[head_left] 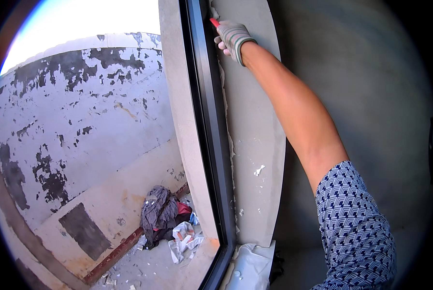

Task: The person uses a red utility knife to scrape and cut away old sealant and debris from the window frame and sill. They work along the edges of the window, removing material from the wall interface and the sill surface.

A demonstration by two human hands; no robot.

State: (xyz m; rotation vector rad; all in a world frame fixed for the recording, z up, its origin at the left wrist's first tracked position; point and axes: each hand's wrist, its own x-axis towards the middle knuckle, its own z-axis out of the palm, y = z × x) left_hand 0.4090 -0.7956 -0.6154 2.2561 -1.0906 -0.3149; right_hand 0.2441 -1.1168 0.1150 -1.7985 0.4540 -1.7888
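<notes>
My right hand (233,38), in a striped knit work glove, is raised high beside the window frame. Its fingers are wrapped round a tool with a red handle (214,22); the working end is lost against the dark frame, so I cannot tell its kind. The dark metal window frame (211,121) runs top to bottom just left of the hand. Along its inner edge goes a ragged bead of whitish foam or filler (230,140), next to the grey plastered reveal (255,116). White crumbs (259,170) cling to the plaster lower down. My left hand is out of the picture.
A pale plastic sheet or bag (248,268) lies on the sill at the bottom. Outside, a wall (91,111) with peeling paint faces the window. Dark cloth (158,212) and white bags (181,239) lie heaped on the ground. A grey wall (356,96) stands to the right.
</notes>
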